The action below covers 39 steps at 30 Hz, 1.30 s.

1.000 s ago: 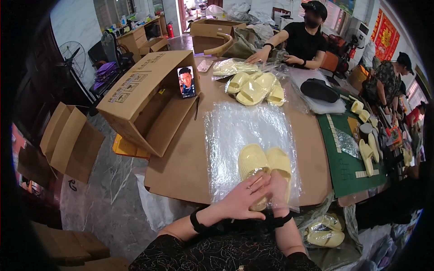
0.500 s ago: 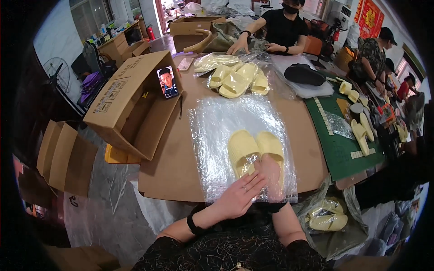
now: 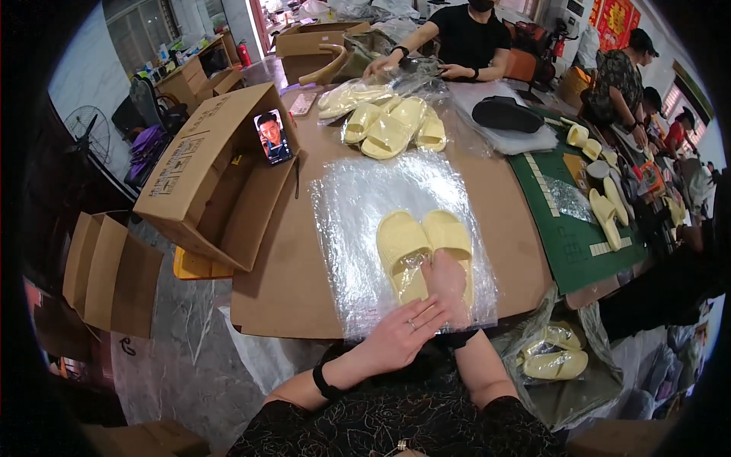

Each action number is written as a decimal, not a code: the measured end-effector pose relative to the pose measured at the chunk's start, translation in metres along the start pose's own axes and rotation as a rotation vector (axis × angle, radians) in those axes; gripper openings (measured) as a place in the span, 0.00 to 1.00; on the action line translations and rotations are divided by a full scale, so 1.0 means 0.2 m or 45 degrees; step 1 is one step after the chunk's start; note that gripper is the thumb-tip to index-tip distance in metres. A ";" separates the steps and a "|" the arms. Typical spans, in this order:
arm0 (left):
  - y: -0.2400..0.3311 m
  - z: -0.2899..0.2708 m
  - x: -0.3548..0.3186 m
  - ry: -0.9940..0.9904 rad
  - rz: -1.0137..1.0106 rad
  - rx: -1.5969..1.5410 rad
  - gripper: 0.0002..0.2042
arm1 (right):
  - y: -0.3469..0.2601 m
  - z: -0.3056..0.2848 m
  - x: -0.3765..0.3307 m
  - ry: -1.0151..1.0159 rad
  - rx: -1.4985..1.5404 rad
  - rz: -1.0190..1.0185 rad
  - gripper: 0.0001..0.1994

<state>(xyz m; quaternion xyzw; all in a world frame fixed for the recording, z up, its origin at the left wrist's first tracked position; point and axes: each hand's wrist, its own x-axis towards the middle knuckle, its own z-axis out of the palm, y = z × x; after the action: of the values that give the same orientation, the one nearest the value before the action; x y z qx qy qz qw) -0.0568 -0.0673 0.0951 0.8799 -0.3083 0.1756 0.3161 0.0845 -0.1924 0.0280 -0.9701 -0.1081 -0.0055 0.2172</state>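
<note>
Now both hands flat: left hand [image 3: 401, 335], right hand [image 3: 445, 286] on yellow slippers [image 3: 422, 244].

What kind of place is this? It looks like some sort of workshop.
Probably a small packing workshop for footwear. Pale yellow slippers lie on clear plastic bags under the person's hands, more slippers are piled further up the table, and an open cardboard box sits alongside.
</note>
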 end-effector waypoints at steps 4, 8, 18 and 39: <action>0.02 -0.03 0.02 0.054 -0.016 -0.019 0.25 | 0.01 0.02 -0.01 0.012 -0.015 -0.021 0.18; 0.01 -0.04 0.01 0.122 -0.033 -0.103 0.25 | 0.01 0.02 -0.01 0.010 -0.002 -0.019 0.18; -0.04 -0.04 0.03 0.081 -0.053 -0.091 0.25 | 0.03 0.00 -0.12 0.141 0.507 -0.085 0.16; 0.10 -0.06 0.04 0.023 0.127 -0.330 0.27 | -0.07 -0.19 0.12 0.191 0.197 0.031 0.19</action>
<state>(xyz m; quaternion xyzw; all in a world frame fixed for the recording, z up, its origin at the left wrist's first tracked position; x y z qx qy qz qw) -0.0658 -0.0750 0.1174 0.8137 -0.3688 0.1578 0.4207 0.1056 -0.1901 0.0691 -0.9486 -0.0797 -0.0671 0.2990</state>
